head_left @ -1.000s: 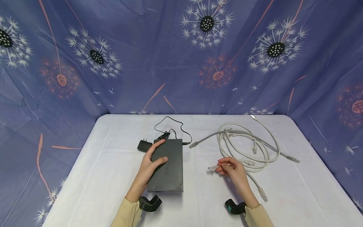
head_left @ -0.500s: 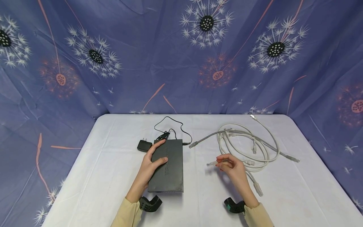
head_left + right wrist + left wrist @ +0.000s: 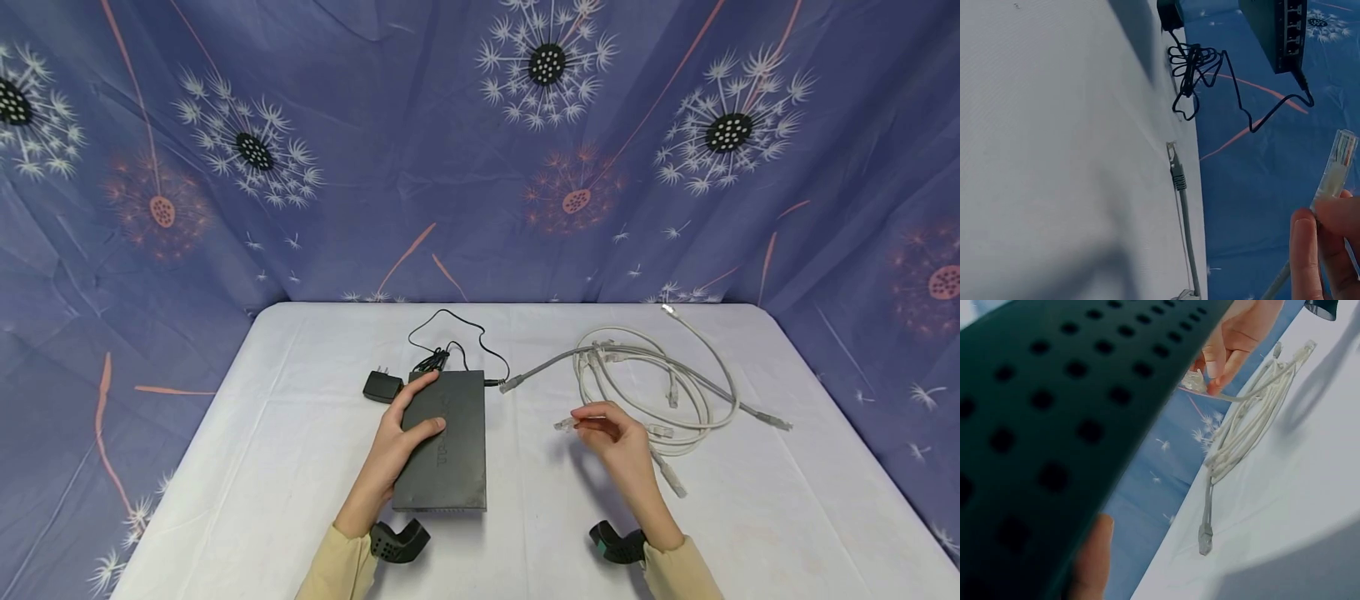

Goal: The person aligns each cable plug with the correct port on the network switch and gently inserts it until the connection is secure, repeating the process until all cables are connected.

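Note:
A dark network switch (image 3: 457,467) is gripped by my left hand (image 3: 393,437), thumb across its top and fingers along its left side. The perforated side of the switch fills much of the left wrist view. My right hand (image 3: 618,437) pinches a clear Ethernet plug (image 3: 1337,164) between thumb and fingertips, to the right of the switch and apart from it. The switch's row of ports (image 3: 1294,28) shows in the right wrist view. A thin black power lead (image 3: 493,382) is plugged into the switch's far end. The other end of a grey cable (image 3: 672,479) dangles beneath my right hand.
Several white Ethernet cables (image 3: 727,417) lie coiled at the right of the white table (image 3: 300,500). A straighter grey cable (image 3: 551,362) crosses them, its plug near the switch. The black power adapter (image 3: 382,386) sits left of the switch. A blue curtain (image 3: 420,167) hangs behind.
My right hand has risen slightly and turned the plug. The dangling cable end has shifted up and left. The switch has barely moved in my left hand.

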A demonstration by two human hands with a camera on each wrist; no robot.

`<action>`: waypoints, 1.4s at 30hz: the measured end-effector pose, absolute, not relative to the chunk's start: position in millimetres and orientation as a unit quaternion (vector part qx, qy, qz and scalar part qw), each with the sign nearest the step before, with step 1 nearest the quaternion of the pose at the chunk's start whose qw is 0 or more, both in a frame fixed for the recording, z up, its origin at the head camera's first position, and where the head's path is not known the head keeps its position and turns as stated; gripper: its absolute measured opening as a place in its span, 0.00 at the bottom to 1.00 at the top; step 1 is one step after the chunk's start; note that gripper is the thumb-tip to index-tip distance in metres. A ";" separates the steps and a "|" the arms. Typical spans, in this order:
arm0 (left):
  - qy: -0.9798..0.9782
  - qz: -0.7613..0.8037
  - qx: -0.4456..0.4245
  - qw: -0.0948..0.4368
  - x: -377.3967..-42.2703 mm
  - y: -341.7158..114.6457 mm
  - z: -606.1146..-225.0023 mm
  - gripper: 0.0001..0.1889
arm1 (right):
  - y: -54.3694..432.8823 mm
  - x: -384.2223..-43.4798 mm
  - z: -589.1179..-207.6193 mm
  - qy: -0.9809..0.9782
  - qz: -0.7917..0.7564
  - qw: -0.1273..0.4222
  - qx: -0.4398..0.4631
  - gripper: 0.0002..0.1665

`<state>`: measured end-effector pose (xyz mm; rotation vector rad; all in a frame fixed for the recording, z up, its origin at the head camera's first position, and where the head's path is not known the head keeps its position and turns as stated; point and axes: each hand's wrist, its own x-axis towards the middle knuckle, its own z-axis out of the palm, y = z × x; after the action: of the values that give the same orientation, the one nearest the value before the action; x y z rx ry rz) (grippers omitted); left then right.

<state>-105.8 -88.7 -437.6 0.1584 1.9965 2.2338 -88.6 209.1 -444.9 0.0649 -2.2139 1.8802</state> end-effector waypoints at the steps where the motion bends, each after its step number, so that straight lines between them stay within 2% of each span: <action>1: 0.663 0.743 0.053 0.071 -105.6 -88.5 -437.6 0.34 | 208.3 -88.6 -443.9 -0.754 0.645 0.122 0.026 0.14; 16: 0.668 0.739 0.058 0.067 -104.2 -87.5 -437.0 0.34 | 195.7 -89.7 -433.5 -0.758 0.620 0.183 0.091 0.17; 23: 0.663 0.743 0.060 0.067 -104.9 -86.6 -437.3 0.34 | 185.3 -84.2 -416.4 -0.783 0.582 0.191 0.114 0.19; 30: 0.666 0.741 0.057 0.066 -104.7 -86.7 -437.7 0.34 | 177.1 -79.1 -398.9 -0.802 0.558 0.182 0.112 0.17; 38: 0.669 0.739 0.055 0.065 -104.2 -86.5 -437.6 0.34 | 176.5 -80.8 -402.1 -0.809 0.545 0.195 0.105 0.13; 42: 0.675 0.733 0.055 0.061 -103.9 -86.1 -437.1 0.34 | 178.9 -85.5 -413.1 -0.807 0.552 0.182 0.101 0.12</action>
<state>-103.9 -86.1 -437.1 0.1652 2.0414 2.2185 -85.5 178.9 -413.1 0.2855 -2.2786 1.5579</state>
